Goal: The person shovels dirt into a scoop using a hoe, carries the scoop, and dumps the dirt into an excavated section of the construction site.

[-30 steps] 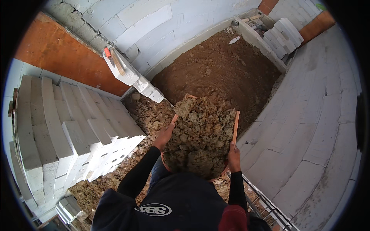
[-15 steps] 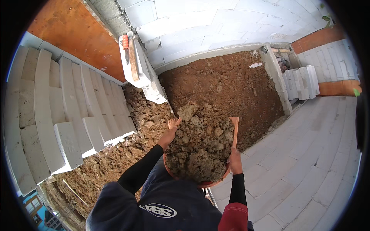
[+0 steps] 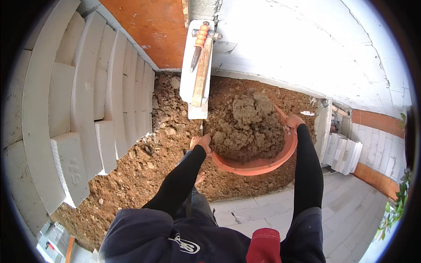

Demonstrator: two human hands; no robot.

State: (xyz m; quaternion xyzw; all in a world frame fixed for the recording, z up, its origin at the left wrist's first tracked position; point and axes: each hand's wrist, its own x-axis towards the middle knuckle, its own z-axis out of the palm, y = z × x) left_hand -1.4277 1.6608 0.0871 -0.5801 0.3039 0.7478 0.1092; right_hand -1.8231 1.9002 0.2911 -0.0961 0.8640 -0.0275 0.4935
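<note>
An orange tub [image 3: 250, 168] full of loose brown soil [image 3: 252, 127] is stretched out in front of me, tipped away from my body. Its near edge shows as a curved orange wall, while clods slide over the far side. My left hand [image 3: 204, 143] is closed on the left rim. On the opposite side, my right hand [image 3: 295, 122] grips the right rim, higher up in the picture. Below the tub lies a soil bed [image 3: 302, 98] framed by low concrete edges. Part of the tub's underside is hidden.
A hammer [image 3: 202, 70] and an orange-handled chisel [image 3: 200, 41] lie on a white block [image 3: 188, 74] just beyond my left hand. White blocks [image 3: 61, 101] are stacked at the left. White walls [image 3: 285, 44] rise behind, and a low block wall [image 3: 263, 215] is nearest my right side.
The tub has moved away from my body and right, over the soil bed, and tilted forward. Soil now spills over its far side. Both arms have straightened.
</note>
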